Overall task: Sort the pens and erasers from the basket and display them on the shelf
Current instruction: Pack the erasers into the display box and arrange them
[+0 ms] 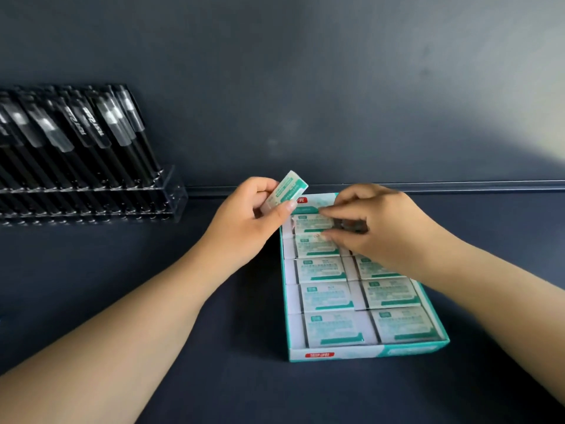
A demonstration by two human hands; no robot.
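Observation:
A teal and white display box (367, 351) lies on the dark shelf, filled with two rows of wrapped erasers (331, 296). My left hand (247, 221) holds one wrapped eraser (287, 191) tilted above the box's far left corner. My right hand (376, 228) reaches into the far end of the box, its fingertips pinching an eraser (312, 223) in the back row. Black pens (76, 133) stand in a clear acrylic holder (171, 197) at the left.
A dark back wall (305, 87) rises behind the shelf, with a narrow ledge (458, 186) along its base. Bare dark shelf surface (244, 377) spreads in front of and to either side of the box.

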